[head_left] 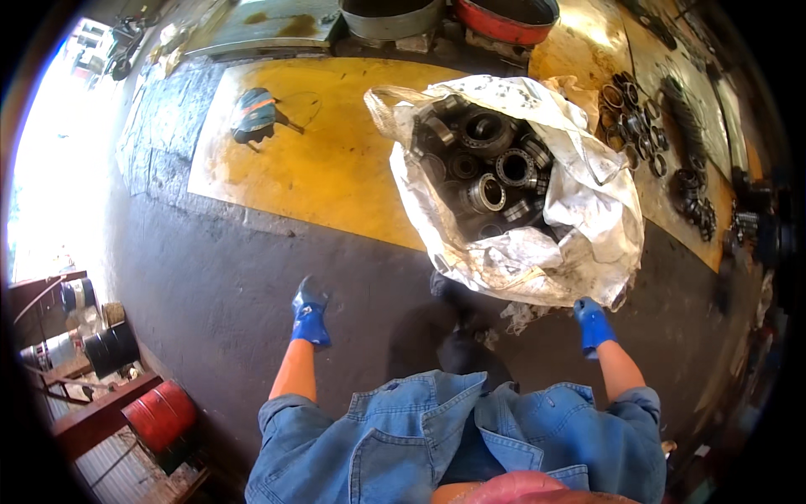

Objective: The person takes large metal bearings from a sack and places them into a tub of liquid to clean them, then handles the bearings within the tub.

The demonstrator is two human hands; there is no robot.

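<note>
A large white woven bulk bag (588, 210), dirty and with its top rolled open, stands ahead and a little right of me. Inside it lie many dark metal bearings (515, 168) and rings. My left hand (311, 315), in a blue glove with a greyish palm, hangs over the dark floor, well apart from the bag. Its fingers point forward, slightly blurred, with nothing seen in them. At the bag's near right bottom edge is my right hand (593, 326), gloved the same way. Its fingers look curled in; whether they touch the bag cannot be made out.
A yellow sheet (336, 160) covers the floor beyond, with a dark, orange-striped item (256, 116) on it. Rings and bearings (634, 118) lie at the right. Round metal tubs (508, 21) stand at the back. Left are a red drum (159, 413) and a rusty frame (101, 412).
</note>
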